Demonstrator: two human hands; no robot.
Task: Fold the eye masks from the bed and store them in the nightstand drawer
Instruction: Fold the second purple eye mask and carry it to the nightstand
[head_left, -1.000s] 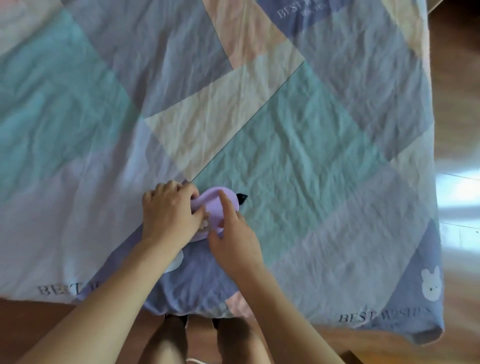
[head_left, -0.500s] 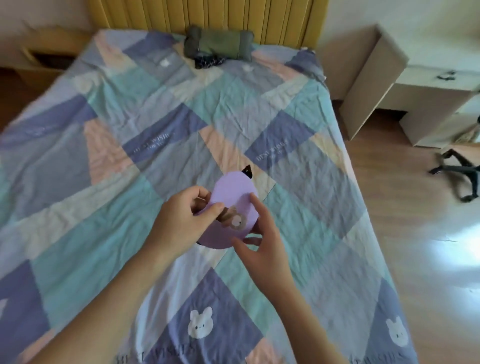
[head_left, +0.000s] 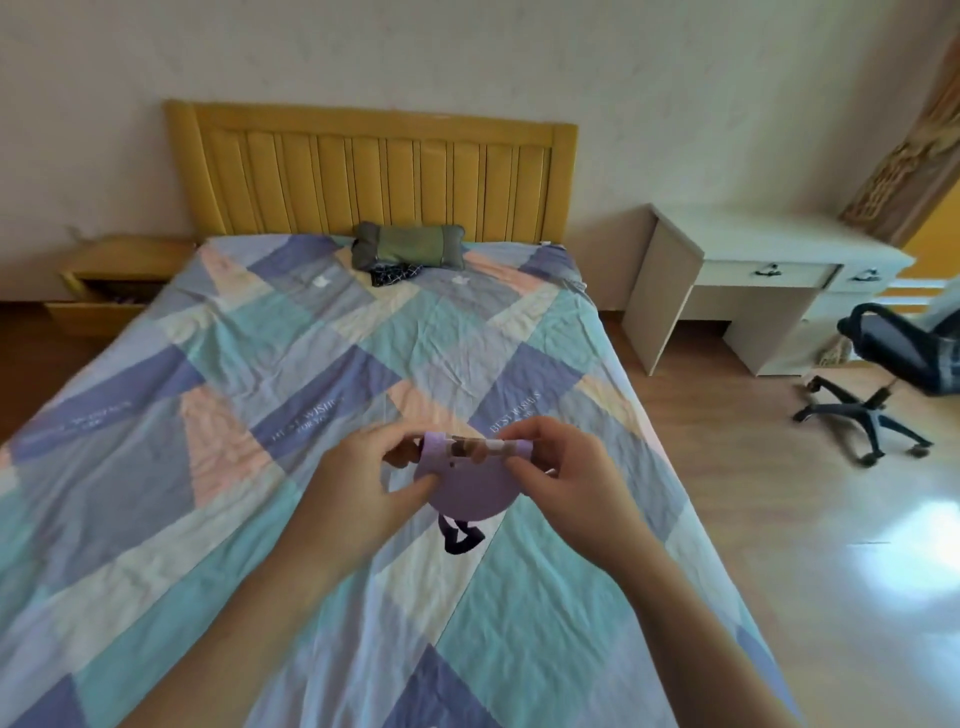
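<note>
A folded purple eye mask (head_left: 467, 486) is held in the air above the patchwork bedspread (head_left: 322, 364), its dark strap (head_left: 460, 538) dangling below. My left hand (head_left: 374, 480) pinches its left edge and my right hand (head_left: 561, 467) pinches its right edge. Another dark patterned eye mask (head_left: 392, 274) lies near the head of the bed, in front of a green pillow (head_left: 408, 247). The wooden nightstand (head_left: 111, 278) stands at the far left of the bed with its drawer (head_left: 91, 309) pulled open.
A yellow headboard (head_left: 374, 171) backs the bed against the wall. A white desk (head_left: 748, 280) and a black swivel chair (head_left: 893, 374) stand to the right on the wooden floor (head_left: 779, 519).
I lifted the purple mask off the foot of the bed and turned it so it hangs between both hands. My view rose from the bedspread to the whole room.
</note>
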